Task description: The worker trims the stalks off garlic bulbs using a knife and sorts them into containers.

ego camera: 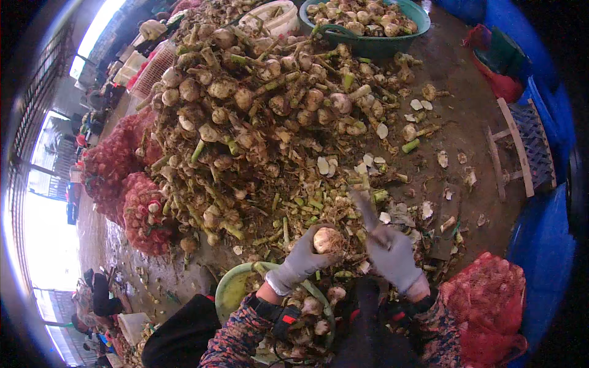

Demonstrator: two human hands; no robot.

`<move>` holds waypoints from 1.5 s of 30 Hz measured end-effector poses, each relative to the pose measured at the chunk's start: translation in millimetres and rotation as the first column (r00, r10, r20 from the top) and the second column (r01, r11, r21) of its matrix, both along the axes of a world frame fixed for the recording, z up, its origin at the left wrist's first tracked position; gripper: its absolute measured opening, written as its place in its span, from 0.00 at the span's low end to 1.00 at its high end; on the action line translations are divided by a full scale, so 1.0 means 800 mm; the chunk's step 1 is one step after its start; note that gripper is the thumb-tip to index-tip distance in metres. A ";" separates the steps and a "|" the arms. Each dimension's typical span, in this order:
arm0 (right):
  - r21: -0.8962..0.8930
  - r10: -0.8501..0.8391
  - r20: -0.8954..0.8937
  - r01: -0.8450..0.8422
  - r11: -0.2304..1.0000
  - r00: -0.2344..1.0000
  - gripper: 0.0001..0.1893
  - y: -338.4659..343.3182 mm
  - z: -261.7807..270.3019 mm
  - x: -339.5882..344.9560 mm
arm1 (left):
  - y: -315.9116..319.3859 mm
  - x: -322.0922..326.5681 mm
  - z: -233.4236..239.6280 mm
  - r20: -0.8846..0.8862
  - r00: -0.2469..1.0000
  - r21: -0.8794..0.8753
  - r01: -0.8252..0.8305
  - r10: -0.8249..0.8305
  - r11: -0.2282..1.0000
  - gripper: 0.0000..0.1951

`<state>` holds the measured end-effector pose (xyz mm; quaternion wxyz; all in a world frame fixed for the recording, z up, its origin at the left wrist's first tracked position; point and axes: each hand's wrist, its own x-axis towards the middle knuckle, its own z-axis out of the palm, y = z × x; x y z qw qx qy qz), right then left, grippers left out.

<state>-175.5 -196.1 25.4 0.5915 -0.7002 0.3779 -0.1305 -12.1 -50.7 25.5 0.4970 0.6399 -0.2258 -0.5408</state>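
My left hand (pixel 299 262), in a grey glove, holds a garlic bulb (pixel 327 240) with roots on its right side. To its right, my right hand (pixel 392 257), also gloved, grips a blurred bladed tool (pixel 362 209) that points up and away from me; its exact kind cannot be told. Below my left forearm a green basin (pixel 230 294) holds garlic bulbs. Beyond both hands rises a large heap of garlic (pixel 257 119) with stalks, and cut stems and peelings lie at its near edge.
Red mesh sacks stand at the left (pixel 145 216) and near right (pixel 487 303). A green tub (pixel 368 43) of bulbs and a whitish basket (pixel 280 20) are at the far side. A wooden-framed stool (pixel 520 147) lies at the right. Other people are at the far left.
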 end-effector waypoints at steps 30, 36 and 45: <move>-0.466 -0.064 -0.421 -0.155 0.871 0.905 0.15 -0.016 -0.041 -0.029 | 0.094 0.039 0.151 0.233 0.690 0.476 0.534 -0.686 0.699 0.32; -0.074 0.064 -0.451 -0.109 0.991 0.890 0.21 0.019 -0.072 -0.032 | 0.081 0.068 0.107 0.466 0.529 0.700 0.269 -0.709 0.661 0.28; 0.059 0.207 -0.472 -0.204 0.977 0.857 0.25 0.035 -0.082 -0.036 | 0.030 0.117 -0.098 0.148 0.473 0.853 0.385 -0.869 0.354 0.32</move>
